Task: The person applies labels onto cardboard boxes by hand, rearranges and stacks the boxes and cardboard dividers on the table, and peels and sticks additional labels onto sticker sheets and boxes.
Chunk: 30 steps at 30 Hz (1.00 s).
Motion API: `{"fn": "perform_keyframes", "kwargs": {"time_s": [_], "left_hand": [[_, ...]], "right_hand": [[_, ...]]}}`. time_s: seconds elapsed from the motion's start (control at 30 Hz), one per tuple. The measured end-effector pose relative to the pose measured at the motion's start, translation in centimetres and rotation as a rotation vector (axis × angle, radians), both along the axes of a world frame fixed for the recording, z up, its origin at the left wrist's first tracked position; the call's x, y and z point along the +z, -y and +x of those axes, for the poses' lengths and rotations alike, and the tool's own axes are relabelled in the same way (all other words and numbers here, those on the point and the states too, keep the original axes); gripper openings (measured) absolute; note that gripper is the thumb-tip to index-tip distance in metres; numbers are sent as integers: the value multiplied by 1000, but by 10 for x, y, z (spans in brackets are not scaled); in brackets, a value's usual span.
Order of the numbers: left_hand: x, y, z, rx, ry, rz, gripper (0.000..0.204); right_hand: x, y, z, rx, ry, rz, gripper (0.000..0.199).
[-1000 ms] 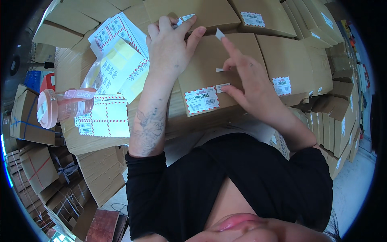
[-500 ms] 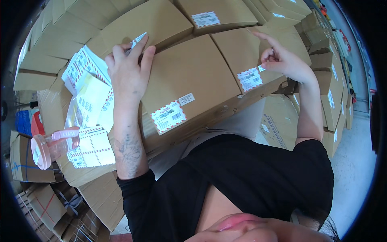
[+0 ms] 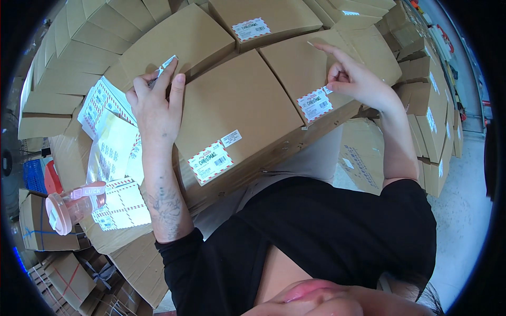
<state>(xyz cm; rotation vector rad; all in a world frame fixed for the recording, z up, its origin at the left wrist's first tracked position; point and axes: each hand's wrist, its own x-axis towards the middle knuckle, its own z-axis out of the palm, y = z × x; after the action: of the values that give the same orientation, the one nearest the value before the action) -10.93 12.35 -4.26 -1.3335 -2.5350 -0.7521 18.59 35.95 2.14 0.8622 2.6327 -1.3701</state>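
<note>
Nearest you, your black sleeves ran up from the lower edge toward a spread of flat brown cartons. Down at your left, a clear bottle with a pink lid [image 3: 66, 207] lay on its side beside a sheet of red-bordered labels [image 3: 122, 203], and further up that side a loose pile of label sheets and yellowish backing paper [image 3: 108, 131] rested on the cartons. Directly ahead of you sat the middle carton [image 3: 237, 110], already wearing a large red-bordered label [image 3: 211, 161] near its close edge with a small white label [image 3: 231, 138] just beside it. Your left hand [image 3: 156, 108] lay on the far left corner of that carton, fingers curled and pinching a small white sticker [image 3: 166, 64] between thumb and forefinger, its tip poking up past the carton's edge. To the right, the neighbouring carton [image 3: 311, 63] carried its own red-bordered label [image 3: 314, 104] close to its near edge. Your right hand [image 3: 354, 80] hovered at that label's upper right corner, thumb and bent fingers closed on a tiny white sticker [image 3: 328, 90] touching the label, while the forefinger stretched out straight across the cardboard. Beyond both hands, another carton with a label [image 3: 252, 27] lay in the next row, and more stacked cartons filled the far edge and the right side.
</note>
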Motion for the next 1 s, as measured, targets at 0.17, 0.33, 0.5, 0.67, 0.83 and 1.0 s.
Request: {"fn": "perform_keyframes", "kwargs": {"time_s": [0.17,0.33,0.5,0.67,0.83,1.0], "left_hand": [[2,0,2,1,21,-10,35],[3,0,2,5,54,-16,35],[2,2,1,9,26,-18,35],[2,-1,2,6,22,-5,35],[3,0,1,1,32,6,34],[-1,2,0,-13,-12,31,35]], "right_hand": [[-4,22,3,17,113,524,86],[-13,-5,23,-126,58,422,87],[-26,-35,24,-227,-275,213,55],[0,-56,-30,-105,-311,74,17],[-26,-93,-106,28,-304,130,15],[-22,-94,-141,1,-30,-6,16]]}}
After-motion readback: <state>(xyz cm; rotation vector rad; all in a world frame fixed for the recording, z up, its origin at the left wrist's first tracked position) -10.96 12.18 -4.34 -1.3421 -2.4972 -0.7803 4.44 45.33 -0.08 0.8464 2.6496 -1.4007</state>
